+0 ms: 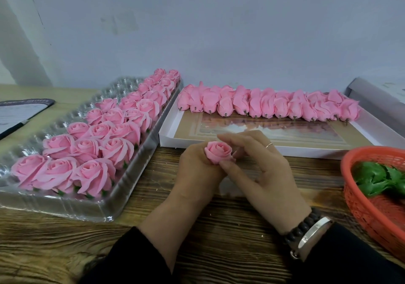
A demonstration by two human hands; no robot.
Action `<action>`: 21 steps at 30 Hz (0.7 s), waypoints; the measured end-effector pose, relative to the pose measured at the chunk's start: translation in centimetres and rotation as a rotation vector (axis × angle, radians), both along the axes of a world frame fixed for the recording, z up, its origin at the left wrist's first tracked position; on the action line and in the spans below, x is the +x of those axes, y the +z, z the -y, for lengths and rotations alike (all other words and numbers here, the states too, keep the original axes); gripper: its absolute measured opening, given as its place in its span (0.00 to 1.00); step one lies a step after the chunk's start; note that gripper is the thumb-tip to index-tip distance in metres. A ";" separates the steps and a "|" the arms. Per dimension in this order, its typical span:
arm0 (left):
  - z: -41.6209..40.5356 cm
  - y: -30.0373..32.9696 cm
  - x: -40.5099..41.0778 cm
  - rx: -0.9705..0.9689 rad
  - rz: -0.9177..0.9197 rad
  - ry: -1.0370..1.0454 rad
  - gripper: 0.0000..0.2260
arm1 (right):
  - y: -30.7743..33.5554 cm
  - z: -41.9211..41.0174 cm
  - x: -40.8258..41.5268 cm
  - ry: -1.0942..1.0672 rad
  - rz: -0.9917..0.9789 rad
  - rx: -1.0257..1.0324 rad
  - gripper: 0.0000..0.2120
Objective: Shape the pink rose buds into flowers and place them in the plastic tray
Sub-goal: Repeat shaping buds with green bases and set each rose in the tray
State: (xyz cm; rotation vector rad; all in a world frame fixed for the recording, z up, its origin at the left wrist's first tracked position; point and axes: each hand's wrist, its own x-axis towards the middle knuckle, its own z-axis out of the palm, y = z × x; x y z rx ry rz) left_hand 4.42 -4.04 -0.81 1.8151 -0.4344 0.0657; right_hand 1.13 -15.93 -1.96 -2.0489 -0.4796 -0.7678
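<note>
My left hand (195,169) grips a pink rose bud (218,154) from below, above the wooden table's middle. My right hand (258,165) pinches the bud's outer petal between thumb and fingers on its right side. The clear plastic tray (72,207) lies at the left, its right-hand rows filled with several opened pink roses (92,150); its left pockets hold nothing. A white flat box (168,140) behind my hands carries a row of several closed pink buds (269,106) along its far edge.
A red plastic basket (359,209) with green leaf pieces (377,178) stands at the right edge. A dark-edged board with a pen (19,117) lies at the far left. A grey box (372,95) sits at the back right by the wall.
</note>
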 end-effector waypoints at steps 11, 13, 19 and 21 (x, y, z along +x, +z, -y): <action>-0.6 0.3 0.1 0.283 -0.017 -0.119 0.05 | -0.2 0.5 0.1 0.142 -0.165 -0.068 0.15; -0.5 0.3 0.2 0.333 -0.003 -0.122 0.05 | -0.3 0.6 0.1 0.146 -0.175 -0.040 0.12; -0.7 -0.2 0.2 0.231 -0.078 -0.121 0.07 | -0.4 0.3 0.2 0.109 -0.173 -0.006 0.07; -0.6 -0.4 0.2 0.196 -0.096 -0.130 0.10 | -0.5 0.2 0.2 0.085 -0.184 0.012 0.07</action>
